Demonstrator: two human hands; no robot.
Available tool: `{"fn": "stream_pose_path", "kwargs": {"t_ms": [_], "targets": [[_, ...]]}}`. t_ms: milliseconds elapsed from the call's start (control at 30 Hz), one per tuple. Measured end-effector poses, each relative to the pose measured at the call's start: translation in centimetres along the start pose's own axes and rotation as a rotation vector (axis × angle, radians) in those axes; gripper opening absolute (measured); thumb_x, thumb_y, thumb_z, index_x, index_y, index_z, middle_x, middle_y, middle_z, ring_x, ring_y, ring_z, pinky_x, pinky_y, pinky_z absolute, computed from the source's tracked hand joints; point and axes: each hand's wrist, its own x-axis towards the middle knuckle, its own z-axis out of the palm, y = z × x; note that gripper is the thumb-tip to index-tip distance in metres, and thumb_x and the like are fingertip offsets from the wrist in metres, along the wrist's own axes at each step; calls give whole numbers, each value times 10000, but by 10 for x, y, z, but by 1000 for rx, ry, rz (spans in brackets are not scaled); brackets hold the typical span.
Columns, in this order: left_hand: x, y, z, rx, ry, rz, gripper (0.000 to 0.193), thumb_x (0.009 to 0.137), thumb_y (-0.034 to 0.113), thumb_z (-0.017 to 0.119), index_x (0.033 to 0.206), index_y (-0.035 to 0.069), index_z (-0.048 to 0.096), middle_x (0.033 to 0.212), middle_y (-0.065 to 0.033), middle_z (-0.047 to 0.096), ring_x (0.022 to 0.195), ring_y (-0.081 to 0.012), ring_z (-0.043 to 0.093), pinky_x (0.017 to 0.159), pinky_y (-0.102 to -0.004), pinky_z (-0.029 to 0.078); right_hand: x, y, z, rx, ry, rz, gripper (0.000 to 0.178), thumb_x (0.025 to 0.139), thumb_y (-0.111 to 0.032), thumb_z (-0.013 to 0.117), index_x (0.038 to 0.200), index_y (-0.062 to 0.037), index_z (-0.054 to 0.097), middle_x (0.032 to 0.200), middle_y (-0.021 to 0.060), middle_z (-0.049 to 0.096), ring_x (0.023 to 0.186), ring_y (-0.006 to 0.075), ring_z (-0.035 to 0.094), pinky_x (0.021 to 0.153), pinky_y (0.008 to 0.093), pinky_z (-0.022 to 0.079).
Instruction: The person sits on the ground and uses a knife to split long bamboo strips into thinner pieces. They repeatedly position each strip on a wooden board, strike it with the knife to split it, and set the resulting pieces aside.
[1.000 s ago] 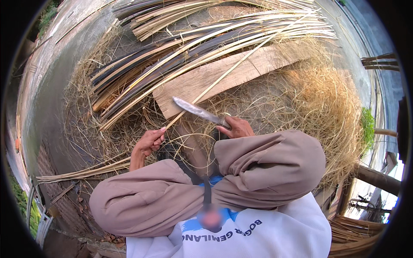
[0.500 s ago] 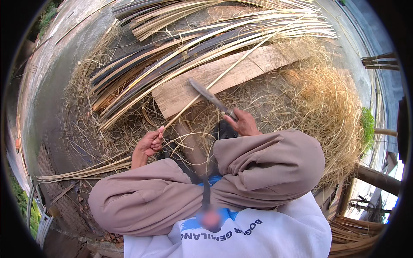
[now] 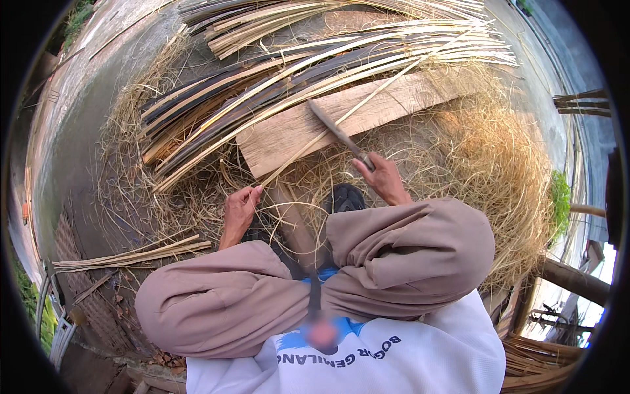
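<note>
My left hand (image 3: 242, 209) pinches the near end of a long, thin bamboo strip (image 3: 365, 102). From there the strip slants up and to the right over a wooden board (image 3: 275, 139) and across the bamboo bundle. My right hand (image 3: 386, 178) is closed round the handle of a knife (image 3: 336, 131). Its long grey blade points up and left and lies against the strip, over the board. Thin curled shavings (image 3: 308, 197) surround both hands.
Bundles of pale and dark bamboo strips (image 3: 216, 108) lie beyond the board. A heap of shavings (image 3: 499, 164) spreads at the right. Several short strips (image 3: 141, 255) rest at the left. My shoe (image 3: 346, 198) and folded legs (image 3: 407, 253) are close below the hands.
The knife and my right hand have moved up and to the right along the strip. My left hand has shifted slightly right and up, still pinching the strip's end.
</note>
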Motion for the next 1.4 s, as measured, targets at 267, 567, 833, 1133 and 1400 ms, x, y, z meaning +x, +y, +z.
{"fn": "stream_pose_path", "kwargs": {"t_ms": [267, 567, 833, 1133, 1400], "targets": [[0, 13, 7, 184, 76, 115, 336, 1015, 300, 656, 848, 9, 671, 573, -156, 440, 516, -221, 387, 514, -395, 353, 44, 79, -67, -116, 310, 230, 590, 960, -609, 639, 747, -62, 575, 664, 110, 617, 570, 232, 576, 551, 423, 460], [33, 51, -99, 149, -665, -213, 567, 1040, 541, 549, 1223, 23, 693, 913, -54, 716, 777, -123, 609, 683, -313, 505, 8, 50, -66, -121, 303, 118, 576, 927, -559, 718, 780, -24, 564, 601, 99, 543, 539, 227, 512, 548, 421, 428], [109, 253, -146, 588, -258, 145, 410, 1048, 392, 585, 1007, 5, 714, 775, -12, 652, 692, -86, 554, 636, -264, 460, -57, -50, 16, 187, -131, -260, 425, 930, -429, 732, 950, -18, 626, 689, 196, 608, 661, 391, 606, 640, 464, 462], [172, 176, 187, 700, -147, 302, 382, 1000, 360, 620, 948, -16, 662, 920, -205, 678, 924, -390, 695, 810, -536, 556, -52, -83, 30, 351, -634, -294, 431, 993, -403, 595, 1270, -75, 635, 886, 215, 706, 917, 401, 676, 848, 492, 498], [191, 184, 231, 339, 111, 427, 177, 987, 229, 609, 966, 57, 646, 955, -132, 658, 932, -332, 638, 893, -532, 418, -39, -40, 49, 666, -213, 248, 370, 1063, -327, 550, 957, 17, 637, 643, 76, 615, 539, 151, 619, 508, 320, 485]]}}
